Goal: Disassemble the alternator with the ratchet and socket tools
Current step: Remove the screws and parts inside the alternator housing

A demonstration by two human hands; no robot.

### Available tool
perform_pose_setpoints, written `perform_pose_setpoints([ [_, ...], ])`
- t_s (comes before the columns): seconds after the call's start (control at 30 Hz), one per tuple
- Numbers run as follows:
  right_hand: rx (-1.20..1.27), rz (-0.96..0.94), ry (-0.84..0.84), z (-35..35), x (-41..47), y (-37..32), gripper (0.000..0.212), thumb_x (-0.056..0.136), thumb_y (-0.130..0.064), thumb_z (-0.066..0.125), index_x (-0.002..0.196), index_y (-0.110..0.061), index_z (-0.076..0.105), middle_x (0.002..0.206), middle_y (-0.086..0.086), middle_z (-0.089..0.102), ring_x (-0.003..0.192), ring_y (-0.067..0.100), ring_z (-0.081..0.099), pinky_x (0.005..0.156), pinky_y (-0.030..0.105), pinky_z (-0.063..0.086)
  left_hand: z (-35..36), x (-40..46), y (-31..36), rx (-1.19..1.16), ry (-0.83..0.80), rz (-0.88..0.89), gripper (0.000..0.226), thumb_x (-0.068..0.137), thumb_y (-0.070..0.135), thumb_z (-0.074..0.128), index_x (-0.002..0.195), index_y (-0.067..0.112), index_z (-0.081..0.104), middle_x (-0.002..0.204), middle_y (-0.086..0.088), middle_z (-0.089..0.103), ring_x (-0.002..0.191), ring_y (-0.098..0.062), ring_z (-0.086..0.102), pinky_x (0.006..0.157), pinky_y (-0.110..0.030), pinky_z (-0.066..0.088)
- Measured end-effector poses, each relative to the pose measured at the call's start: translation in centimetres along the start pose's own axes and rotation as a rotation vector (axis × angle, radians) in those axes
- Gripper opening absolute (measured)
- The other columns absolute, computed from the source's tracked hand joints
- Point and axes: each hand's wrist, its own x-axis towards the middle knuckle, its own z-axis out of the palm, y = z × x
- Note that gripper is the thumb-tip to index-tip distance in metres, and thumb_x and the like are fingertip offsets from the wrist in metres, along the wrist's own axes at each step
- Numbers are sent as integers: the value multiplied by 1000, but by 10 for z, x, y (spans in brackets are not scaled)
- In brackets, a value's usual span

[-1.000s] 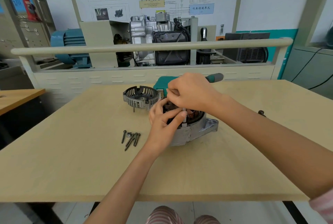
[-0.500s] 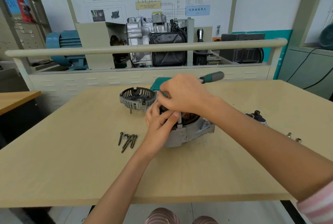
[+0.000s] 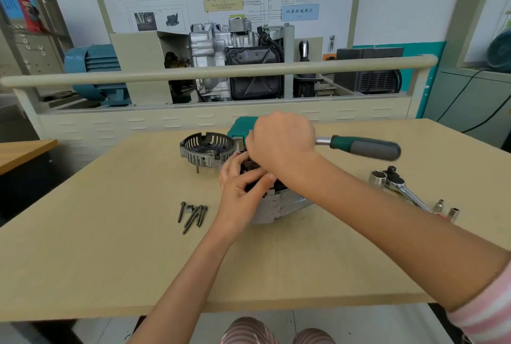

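Centre of frame, on the pale wooden table (image 3: 110, 260): grey metal alternator body (image 3: 273, 205). Left hand (image 3: 240, 186) curls around its near rim, gripping it. Right hand (image 3: 279, 142) is curled over the top; what it grips cannot be told. Slotted grey end cover (image 3: 206, 150) sits upper left; chrome ratchet with socket (image 3: 395, 183) at right.

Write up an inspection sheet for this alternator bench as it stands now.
Surface: tan wooden table, bare toward the near edge.
Job's things: alternator body at centre; removed slotted end cover behind it to the left; loose bolts grouped left of it; chrome ratchet and two small sockets on the right.
Clutter: green-handled tool behind the hands.
Grippers: left hand grips the alternator top; right hand curled over it, what it holds hidden.
Cables: black cable at far right.
Surroundings: training rig with engine, wall diagrams.
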Motion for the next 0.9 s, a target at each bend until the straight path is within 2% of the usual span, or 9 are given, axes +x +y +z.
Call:
perform_pose_setpoints([
  [0.1, 6, -161, 24, -2, 1, 2, 39, 94, -28, 41, 59, -16, 31, 55, -2, 30, 46, 14, 29, 43, 25, 17, -3, -2, 2, -12, -57, -41, 23, 83, 43, 56, 66, 54, 67, 138, 17, 34, 134, 5, 8, 109, -27, 5],
  [0.23, 98, -409, 3, -4, 6, 13, 41, 93, -32, 44, 56, -19, 30, 52, -7, 30, 47, 11, 29, 43, 24, 16, -10, -3, 4, -65, -129, -60, 21, 81, 51, 47, 81, 61, 65, 127, 42, 20, 134, 8, -1, 114, -30, 0],
  [0.33, 222, -507, -31, -4, 8, 18, 46, 91, -33, 48, 52, -24, 26, 47, -9, 33, 44, 3, 28, 45, 26, 23, -13, 0, 3, 2, -142, 19, 23, 81, 47, 47, 96, 49, 65, 139, 20, 35, 142, -9, 9, 118, -40, 6],
  [0.4, 261, -512, -35, -4, 7, 18, 46, 90, -33, 50, 52, -23, 27, 46, -8, 33, 43, 4, 29, 45, 26, 25, -16, 2, 3, -34, -128, 20, 21, 80, 44, 52, 93, 45, 68, 132, 17, 44, 138, -12, 21, 117, -45, 14],
  [0.5, 209, -476, -30, -6, 4, 15, 45, 90, -37, 48, 52, -23, 27, 48, -8, 34, 44, 4, 29, 44, 25, 24, -19, 4, 2, -148, -110, 7, 16, 74, 40, 61, 83, 45, 73, 114, 29, 54, 132, -16, 34, 112, -50, 26],
  [0.6, 52, -296, 10, -5, 3, 5, 46, 93, -40, 40, 55, -17, 30, 53, -3, 32, 46, 11, 29, 43, 25, 18, -17, 7, 3, -172, -78, 24, 13, 71, 39, 67, 78, 49, 72, 107, 36, 58, 131, -17, 37, 111, -50, 28],
  [0.7, -64, -118, 5, -4, 2, -6, 33, 95, -30, 40, 65, -16, 38, 56, 0, 30, 53, 18, 36, 42, 24, 19, -13, 10, 3, -176, -30, 11, 14, 71, 26, 78, 74, 39, 75, 102, 26, 63, 127, -23, 44, 108, -51, 31],
  [0.8, -115, -145, 0, -4, 0, -8, 31, 92, -20, 44, 63, -16, 34, 57, 0, 30, 46, 16, 29, 42, 25, 19, -15, 11, 4, -136, -46, -20, 21, 77, 13, 74, 70, 33, 76, 102, 19, 63, 121, -22, 48, 106, -50, 34],
  [0.9, -68, -283, -2, -6, 3, 1, 27, 91, -21, 45, 67, -17, 36, 57, -2, 29, 48, 17, 33, 42, 25, 18, -23, 12, 4, -63, -143, -4, 10, 82, 26, 70, 79, 35, 75, 106, 23, 59, 127, -22, 41, 109, -50, 30],
])
